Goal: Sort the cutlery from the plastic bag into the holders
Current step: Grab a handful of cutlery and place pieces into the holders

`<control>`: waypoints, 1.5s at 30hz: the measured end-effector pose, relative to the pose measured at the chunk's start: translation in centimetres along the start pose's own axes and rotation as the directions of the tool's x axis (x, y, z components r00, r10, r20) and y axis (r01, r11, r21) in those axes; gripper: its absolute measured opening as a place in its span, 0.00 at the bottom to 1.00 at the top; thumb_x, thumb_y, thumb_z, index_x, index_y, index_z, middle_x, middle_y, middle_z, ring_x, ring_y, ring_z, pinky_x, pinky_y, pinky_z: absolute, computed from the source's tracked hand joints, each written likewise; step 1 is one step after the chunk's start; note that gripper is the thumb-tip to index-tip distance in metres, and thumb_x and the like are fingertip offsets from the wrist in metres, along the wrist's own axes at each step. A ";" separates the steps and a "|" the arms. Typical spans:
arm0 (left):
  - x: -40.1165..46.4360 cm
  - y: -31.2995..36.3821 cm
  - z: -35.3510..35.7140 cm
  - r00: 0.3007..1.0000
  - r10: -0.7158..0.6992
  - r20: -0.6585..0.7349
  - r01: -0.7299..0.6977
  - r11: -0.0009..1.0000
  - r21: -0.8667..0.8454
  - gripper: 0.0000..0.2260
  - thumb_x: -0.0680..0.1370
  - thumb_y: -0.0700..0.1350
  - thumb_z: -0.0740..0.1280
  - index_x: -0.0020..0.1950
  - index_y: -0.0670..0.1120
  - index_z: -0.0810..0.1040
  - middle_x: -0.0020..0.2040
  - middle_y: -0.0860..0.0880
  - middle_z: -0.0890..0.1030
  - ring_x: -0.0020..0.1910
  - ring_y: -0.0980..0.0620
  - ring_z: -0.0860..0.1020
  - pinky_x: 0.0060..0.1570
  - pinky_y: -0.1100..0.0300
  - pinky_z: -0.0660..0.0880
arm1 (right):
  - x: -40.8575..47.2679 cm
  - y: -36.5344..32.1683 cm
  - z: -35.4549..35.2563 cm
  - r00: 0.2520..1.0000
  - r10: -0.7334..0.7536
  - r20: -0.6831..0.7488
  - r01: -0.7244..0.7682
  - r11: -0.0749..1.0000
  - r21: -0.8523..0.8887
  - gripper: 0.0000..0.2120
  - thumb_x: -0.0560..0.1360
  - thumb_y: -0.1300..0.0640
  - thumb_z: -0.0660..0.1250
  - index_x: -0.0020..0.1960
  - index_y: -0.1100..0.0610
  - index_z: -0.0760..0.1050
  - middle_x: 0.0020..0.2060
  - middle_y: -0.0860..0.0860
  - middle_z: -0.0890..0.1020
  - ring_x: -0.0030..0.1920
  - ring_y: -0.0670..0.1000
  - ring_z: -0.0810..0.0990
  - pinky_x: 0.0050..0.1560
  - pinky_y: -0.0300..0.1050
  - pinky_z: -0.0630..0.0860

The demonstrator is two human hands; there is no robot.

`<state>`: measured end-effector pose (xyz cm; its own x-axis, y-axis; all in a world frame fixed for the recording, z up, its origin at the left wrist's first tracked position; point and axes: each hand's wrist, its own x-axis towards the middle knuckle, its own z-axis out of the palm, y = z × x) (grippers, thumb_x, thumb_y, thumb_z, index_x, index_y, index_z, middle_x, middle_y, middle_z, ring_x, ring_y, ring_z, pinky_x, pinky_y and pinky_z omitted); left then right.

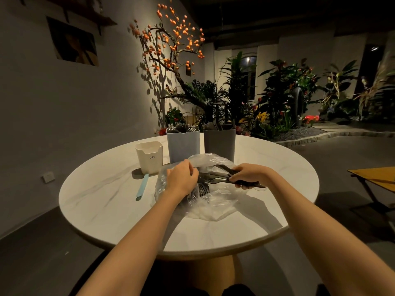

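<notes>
We're midway: blue-grey (183,144) & dark grey plastic holders (219,142) hold cutlery; left hand (181,178) grips clear plastic bag (213,206), right hand (248,175) fingers clutch dark forks (215,178); more left inside.

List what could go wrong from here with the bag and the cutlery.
1. The right hand grips several dark utensils at once; one could slip onto the table.
2. Fork tines could snag the thin plastic bag that the left hand holds.
3. The blue holder and grey holder look full already.
</notes>
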<state>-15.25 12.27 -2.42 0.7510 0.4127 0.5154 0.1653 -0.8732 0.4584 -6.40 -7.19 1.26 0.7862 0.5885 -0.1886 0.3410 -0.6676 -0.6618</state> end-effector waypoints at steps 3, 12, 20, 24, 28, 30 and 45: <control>0.5 0.0 0.0 0.999 -0.001 -0.046 -0.001 0.999 -0.047 0.09 0.82 0.48 0.57 0.55 0.48 0.74 0.54 0.48 0.79 0.51 0.48 0.75 0.58 0.52 0.62 | 0.1 0.4 0.3 0.998 -0.042 0.050 0.043 0.999 -0.030 0.06 0.80 0.59 0.62 0.56 0.59 0.74 0.36 0.53 0.76 0.31 0.48 0.71 0.30 0.35 0.71; 1.3 -0.7 1.3 0.994 0.043 0.100 -0.030 0.992 -0.125 0.20 0.84 0.52 0.51 0.77 0.53 0.61 0.75 0.50 0.65 0.73 0.47 0.64 0.71 0.42 0.58 | 0.9 0.4 1.2 0.957 -0.289 -0.010 0.286 0.952 -0.105 0.06 0.81 0.58 0.61 0.56 0.56 0.74 0.34 0.51 0.76 0.32 0.47 0.71 0.29 0.33 0.70; 1.6 -0.5 1.0 0.999 -0.001 0.038 0.012 0.958 -0.287 0.21 0.84 0.54 0.49 0.78 0.53 0.59 0.77 0.50 0.62 0.74 0.46 0.63 0.71 0.38 0.61 | 1.2 1.2 1.5 0.946 -0.322 -0.030 0.317 0.941 -0.117 0.04 0.80 0.57 0.62 0.54 0.53 0.74 0.35 0.51 0.76 0.33 0.48 0.71 0.31 0.34 0.71; 1.7 -0.3 1.1 0.991 -0.076 0.108 0.097 0.975 -0.198 0.22 0.84 0.54 0.47 0.79 0.50 0.56 0.72 0.43 0.64 0.67 0.44 0.69 0.65 0.48 0.66 | 1.1 1.5 1.3 0.948 -0.308 -0.075 0.294 0.944 -0.151 0.08 0.80 0.56 0.62 0.57 0.57 0.76 0.34 0.49 0.76 0.32 0.47 0.71 0.30 0.34 0.70; 1.8 0.0 1.1 0.973 -0.161 0.165 0.185 0.972 -0.143 0.23 0.84 0.54 0.45 0.79 0.51 0.52 0.73 0.41 0.61 0.68 0.42 0.67 0.66 0.47 0.66 | 0.6 1.8 0.8 0.935 -0.334 -0.120 0.310 0.933 -0.181 0.08 0.80 0.55 0.62 0.57 0.56 0.76 0.34 0.49 0.77 0.31 0.47 0.71 0.29 0.34 0.69; 2.0 0.1 1.0 0.968 -0.181 0.176 0.210 0.964 -0.161 0.22 0.84 0.53 0.46 0.79 0.50 0.53 0.74 0.42 0.60 0.69 0.41 0.66 0.67 0.45 0.65 | 0.2 2.0 0.6 0.924 -0.359 -0.132 0.335 0.925 -0.178 0.08 0.80 0.56 0.62 0.58 0.55 0.76 0.34 0.48 0.78 0.31 0.47 0.72 0.31 0.34 0.69; 3.0 0.9 0.8 0.985 -0.106 -0.137 0.049 0.929 -0.366 0.13 0.82 0.44 0.58 0.61 0.41 0.78 0.60 0.42 0.77 0.58 0.45 0.73 0.60 0.50 0.72 | 0.9 1.5 0.2 0.857 -0.386 -0.343 0.374 0.922 -0.104 0.09 0.82 0.61 0.58 0.59 0.60 0.73 0.35 0.48 0.76 0.33 0.44 0.72 0.35 0.32 0.67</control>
<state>-12.32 12.54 -1.00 0.6342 0.5348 0.5583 -0.0431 -0.6966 0.7162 -5.24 -7.56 -0.07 0.7183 0.6056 0.3425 0.6617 -0.4426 -0.6052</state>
